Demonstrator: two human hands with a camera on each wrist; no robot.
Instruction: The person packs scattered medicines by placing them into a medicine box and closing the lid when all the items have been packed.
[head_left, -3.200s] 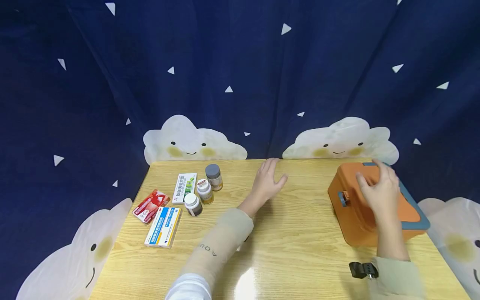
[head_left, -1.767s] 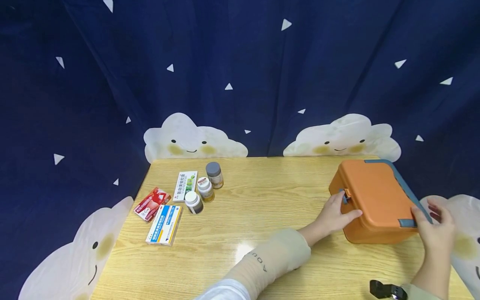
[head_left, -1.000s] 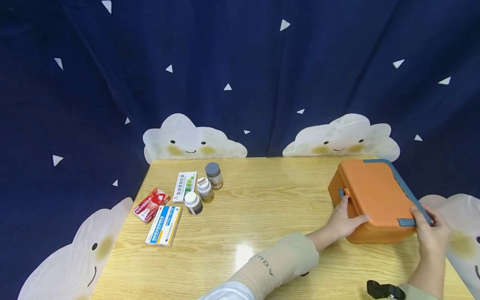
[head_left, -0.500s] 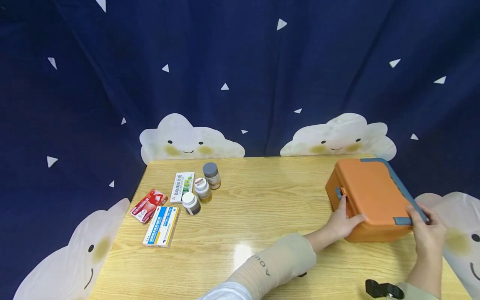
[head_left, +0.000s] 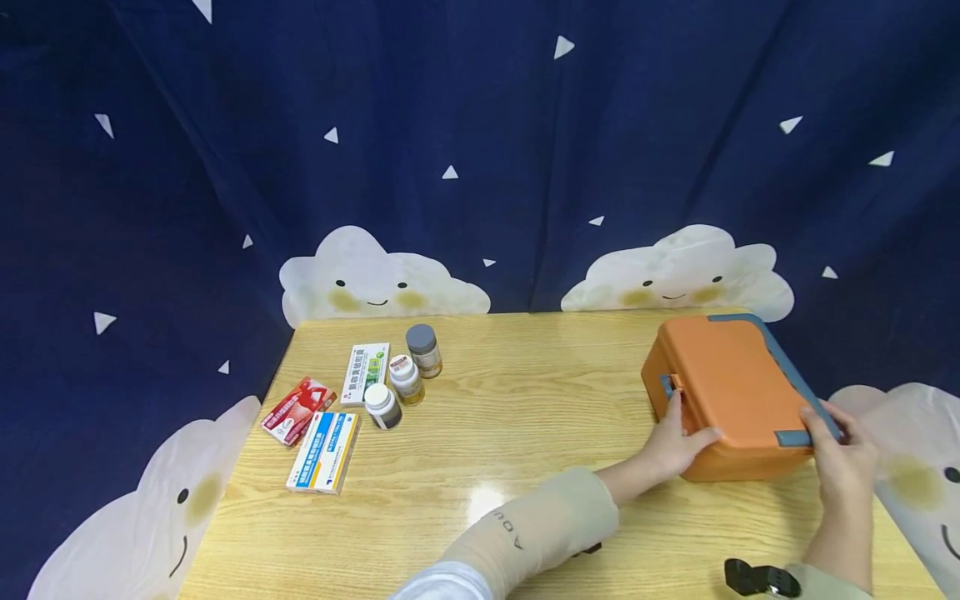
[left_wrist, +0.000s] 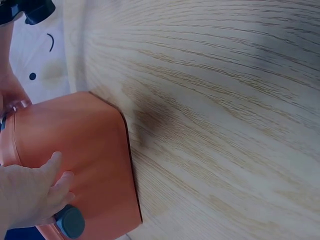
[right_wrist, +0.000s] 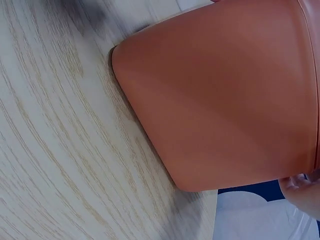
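Note:
An orange lidded storage box (head_left: 738, 375) with blue-grey trim stands on the right of the table, its lid down. At the box's left face, my left hand (head_left: 670, 450) touches just below the small blue latch (head_left: 667, 384), thumb stretched out along the lid's edge. Close up in the left wrist view, the fingers of that hand (left_wrist: 30, 192) lie against the orange wall beside the round latch (left_wrist: 72, 222). My right hand (head_left: 843, 454) grips the box's near right corner, thumb on top and fingers over the far side. The right wrist view is mostly filled by the box wall (right_wrist: 215, 110).
Left on the wooden table (head_left: 525, 400) lie a red medicine box (head_left: 297, 411), a blue-and-white one (head_left: 324, 452) and a white-and-green one (head_left: 363, 372). Beside them stand a grey-capped bottle (head_left: 426, 350) and two white-capped bottles (head_left: 406, 379). A dark blue curtain (head_left: 420, 125) hangs behind.
Both hands came to the storage box, the left from mid-table and the right from above the lid. Lately the box has slid slightly left together with the hands.

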